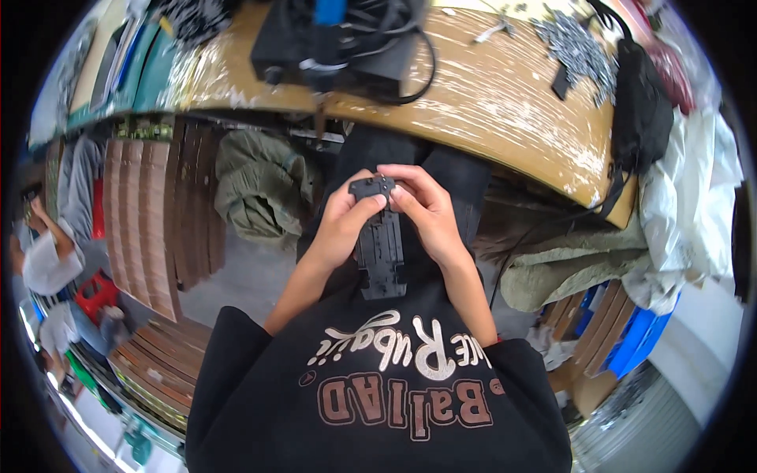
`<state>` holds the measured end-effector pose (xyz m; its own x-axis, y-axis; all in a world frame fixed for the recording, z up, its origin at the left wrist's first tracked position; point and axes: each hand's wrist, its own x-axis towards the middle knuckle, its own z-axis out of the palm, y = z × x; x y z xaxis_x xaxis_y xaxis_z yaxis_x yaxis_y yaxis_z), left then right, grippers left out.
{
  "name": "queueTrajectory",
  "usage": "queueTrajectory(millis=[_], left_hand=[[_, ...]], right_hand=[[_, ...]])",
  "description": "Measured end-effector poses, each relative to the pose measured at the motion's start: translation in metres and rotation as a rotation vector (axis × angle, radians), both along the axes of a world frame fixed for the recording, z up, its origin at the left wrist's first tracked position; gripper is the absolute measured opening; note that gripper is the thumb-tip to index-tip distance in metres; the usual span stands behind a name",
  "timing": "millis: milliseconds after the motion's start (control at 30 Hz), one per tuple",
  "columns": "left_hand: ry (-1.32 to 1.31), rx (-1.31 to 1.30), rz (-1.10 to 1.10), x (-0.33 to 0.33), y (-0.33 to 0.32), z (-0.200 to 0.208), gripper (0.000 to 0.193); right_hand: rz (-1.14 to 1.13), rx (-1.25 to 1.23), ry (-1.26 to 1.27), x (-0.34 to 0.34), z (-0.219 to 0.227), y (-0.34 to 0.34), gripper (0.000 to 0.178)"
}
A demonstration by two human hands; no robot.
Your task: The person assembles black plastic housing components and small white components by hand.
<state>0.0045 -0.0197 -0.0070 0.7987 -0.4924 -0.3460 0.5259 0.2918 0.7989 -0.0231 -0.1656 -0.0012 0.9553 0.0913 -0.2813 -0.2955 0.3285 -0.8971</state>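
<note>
A long black plastic part (pixel 380 256), notched along its edges like a toy car chassis, is held in front of my torso. Its wider end points away from me and the other end hangs toward my shirt. My left hand (pixel 341 225) is closed on the far end, its thumb pressed on the top face. My right hand (pixel 432 213) grips the same end from the right, with the thumb close to the left one and the index finger curled over the far edge. Fingers beneath the part are hidden.
Beyond my hands stands a plastic-wrapped bench (pixel 489 130) with a black box (pixel 378 59), cables and a blue-handled tool (pixel 330 12). A pile of small grey parts (pixel 582 55) lies there, near a black bag (pixel 640 106). Brown cartons (pixel 142 221) stand left; another person (pixel 51 264) is farther left.
</note>
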Motion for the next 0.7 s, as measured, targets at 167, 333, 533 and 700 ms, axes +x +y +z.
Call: queueTrajectory(millis=[167, 333, 533, 700], left_hand=[[-0.127, 0.131, 0.211, 0.004, 0.032, -0.010, 0.005], [-0.074, 0.141, 0.222, 0.016, 0.042, -0.002, 0.008], [-0.093, 0.031, 0.194, 0.023, 0.040, 0.012, 0.005], [-0.062, -0.037, 0.185, 0.026, 0.038, 0.012, 0.005]], right_hand=[[0.318, 0.014, 0.196, 0.006, 0.007, 0.017, 0.028], [0.373, -0.088, 0.173, 0.004, 0.018, 0.033, 0.041], [0.271, -0.067, 0.277, 0.006, 0.037, 0.037, 0.046], [0.188, -0.050, 0.212, 0.004, 0.034, 0.038, 0.045]])
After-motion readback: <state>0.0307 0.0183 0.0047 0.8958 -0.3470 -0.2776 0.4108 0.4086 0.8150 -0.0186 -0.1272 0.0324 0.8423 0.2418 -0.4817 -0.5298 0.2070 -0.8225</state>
